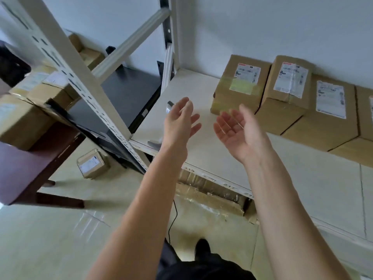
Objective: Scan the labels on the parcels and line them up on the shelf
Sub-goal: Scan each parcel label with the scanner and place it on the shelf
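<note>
Several brown cardboard parcels with white labels stand in a row on the white shelf [201,150]; the leftmost one [238,85] has clear tape over its label, and another parcel [286,91] stands next to it. My left hand [179,122] and my right hand [236,128] hover over the shelf in front of that row, both with fingers relaxed and holding nothing. A grey scanner [169,107] lies on the shelf, mostly hidden behind my left hand. More parcels [30,106] are stacked on a dark red table [24,174] at the left.
A small parcel [92,163] lies on the tiled floor by the shelf's slotted upright [80,77]. A taped box [212,195] sits under the shelf. Black boards [125,91] lean behind the upright. A black cable runs across the floor near my feet.
</note>
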